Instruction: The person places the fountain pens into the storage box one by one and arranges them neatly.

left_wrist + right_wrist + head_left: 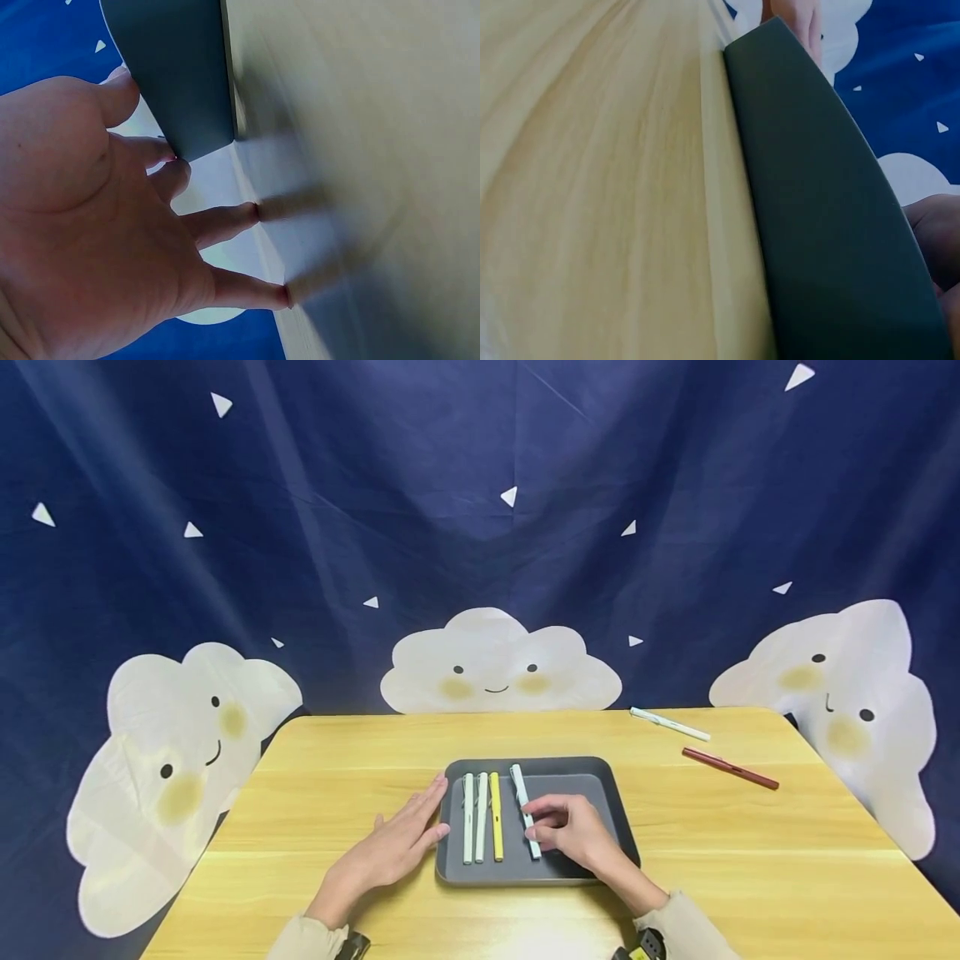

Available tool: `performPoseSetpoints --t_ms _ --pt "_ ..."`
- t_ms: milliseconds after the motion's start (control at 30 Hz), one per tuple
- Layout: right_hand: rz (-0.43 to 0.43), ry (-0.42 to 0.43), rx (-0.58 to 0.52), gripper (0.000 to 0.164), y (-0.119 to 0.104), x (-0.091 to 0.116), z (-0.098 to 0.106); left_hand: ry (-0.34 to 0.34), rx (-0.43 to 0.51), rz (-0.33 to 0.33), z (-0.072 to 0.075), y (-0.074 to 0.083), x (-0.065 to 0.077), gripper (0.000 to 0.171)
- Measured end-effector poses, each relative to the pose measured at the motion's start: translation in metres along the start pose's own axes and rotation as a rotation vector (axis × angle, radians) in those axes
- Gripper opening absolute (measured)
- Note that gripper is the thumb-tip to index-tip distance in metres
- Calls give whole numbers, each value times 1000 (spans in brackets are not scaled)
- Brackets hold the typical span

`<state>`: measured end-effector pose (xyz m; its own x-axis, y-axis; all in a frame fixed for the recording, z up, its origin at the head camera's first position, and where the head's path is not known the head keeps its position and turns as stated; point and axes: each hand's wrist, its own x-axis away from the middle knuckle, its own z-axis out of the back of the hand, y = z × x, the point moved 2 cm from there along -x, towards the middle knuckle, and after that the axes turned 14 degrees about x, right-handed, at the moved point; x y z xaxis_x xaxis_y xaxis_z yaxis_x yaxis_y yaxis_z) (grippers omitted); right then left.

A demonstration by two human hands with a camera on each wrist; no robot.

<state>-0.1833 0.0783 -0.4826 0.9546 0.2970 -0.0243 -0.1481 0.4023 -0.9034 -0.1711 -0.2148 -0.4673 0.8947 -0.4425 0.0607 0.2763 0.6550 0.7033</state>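
Observation:
A dark grey tray (581,783) sits on the table with several capped pens in it. My right hand (573,831) pinches a pale bluish-white pen (519,783) between thumb and fingers, over the tray's middle; this pen leans slightly. To its left lie a pale green pen (468,818), a whitish pen (481,818) and a yellow pen (496,818), side by side. My left hand (397,843) rests at the tray's left side with fingers extended. In the left wrist view, its thumb and nearer fingers are at the tray wall (172,75), while two fingertips touch the table.
Beyond the tray to the right, a white pen (670,723) lies near the table's far edge. A dark red pen (731,768) lies closer. Behind the wooden table (337,760) hangs a blue curtain (450,543) with cloud faces. The tray wall (825,202) fills much of the right wrist view.

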Motion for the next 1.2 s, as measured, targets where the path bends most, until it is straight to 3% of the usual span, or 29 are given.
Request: performPoseSetpoints --t_ms 333,733,1000,1200 --pt "14 10 162 23 -6 -4 -1 -6 4 1 -1 2 0 67" --pt "28 -61 234 19 -12 -10 -4 -8 8 0 0 1 -1 67" --pt "-7 -11 258 19 -13 -9 -9 -6 3 -2 0 0 -1 67" --pt "16 35 275 17 -13 -6 -14 -9 0 0 -1 0 -1 67"
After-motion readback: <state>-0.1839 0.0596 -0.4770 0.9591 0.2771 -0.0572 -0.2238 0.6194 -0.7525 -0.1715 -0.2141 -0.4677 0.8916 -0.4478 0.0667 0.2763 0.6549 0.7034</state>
